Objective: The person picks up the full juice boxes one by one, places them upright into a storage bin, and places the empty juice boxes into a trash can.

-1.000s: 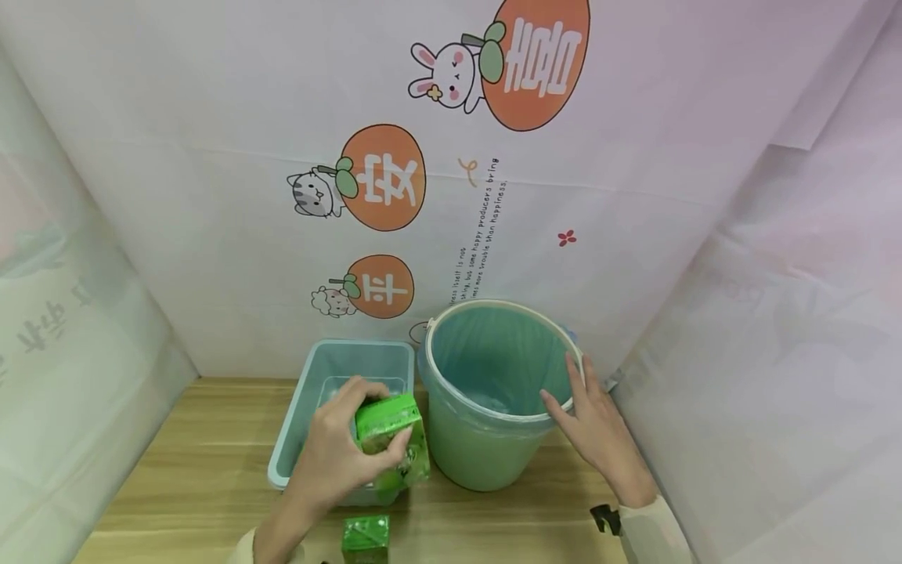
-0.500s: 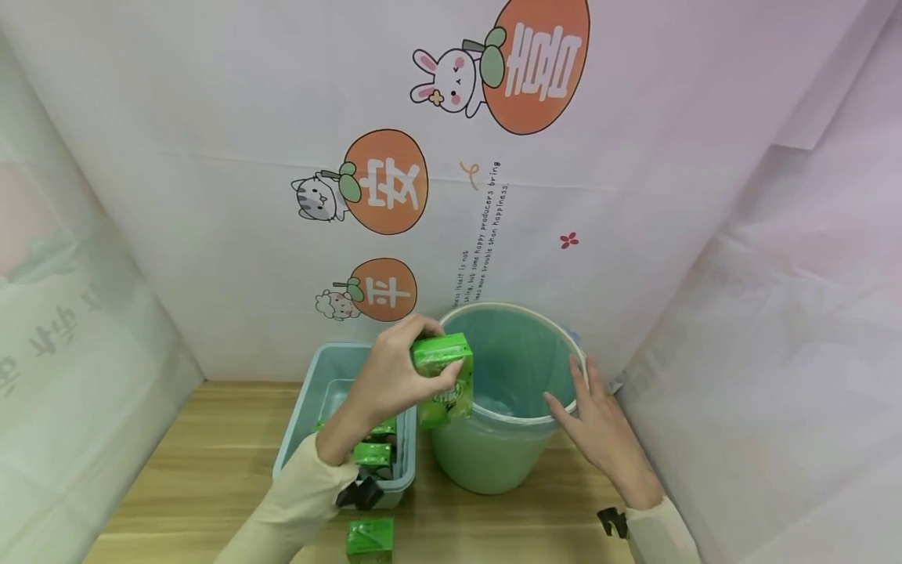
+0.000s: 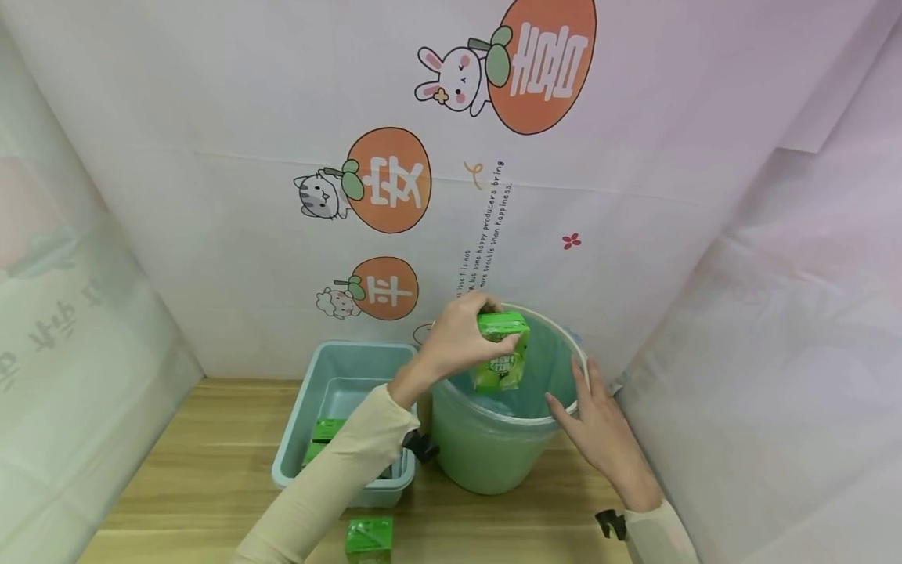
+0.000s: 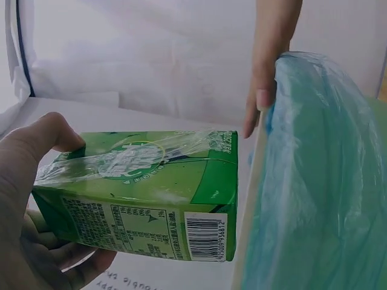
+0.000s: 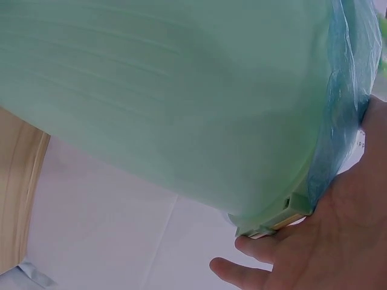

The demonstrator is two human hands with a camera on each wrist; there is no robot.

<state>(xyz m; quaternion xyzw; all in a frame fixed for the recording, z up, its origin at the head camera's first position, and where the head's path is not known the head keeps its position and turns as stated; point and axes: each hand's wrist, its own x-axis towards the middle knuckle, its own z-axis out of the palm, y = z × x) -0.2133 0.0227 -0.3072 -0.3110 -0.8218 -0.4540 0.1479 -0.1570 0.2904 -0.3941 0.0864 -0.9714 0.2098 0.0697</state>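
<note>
My left hand [image 3: 458, 335] grips a green drink carton [image 3: 502, 362] between thumb and fingers, above the mouth of a light green trash bin [image 3: 486, 458]. Seen from the left wrist, clear wrap and a barcode show on the carton [image 4: 145, 193], which is beside the bin's rim. A thin bluish plastic bag [image 4: 320, 169] lines the bin and folds over its edge. My right hand [image 3: 600, 427] rests on the bin's right rim with fingers extended. In the right wrist view, fingers [image 5: 242, 275] spread by the rim's outer edge.
Left of the bin stands a light blue plastic basin [image 3: 355, 368] with several green cartons [image 3: 327, 429], partly hidden by my left sleeve. Another green carton [image 3: 369, 540] is on the wooden table [image 3: 176, 470] in front. Printed white cloth [image 3: 247, 258] walls off the back and sides.
My left hand has carried the carton from over the basin rightward and away from me, to above the bin's mouth. The right hand has stayed on the rim.
</note>
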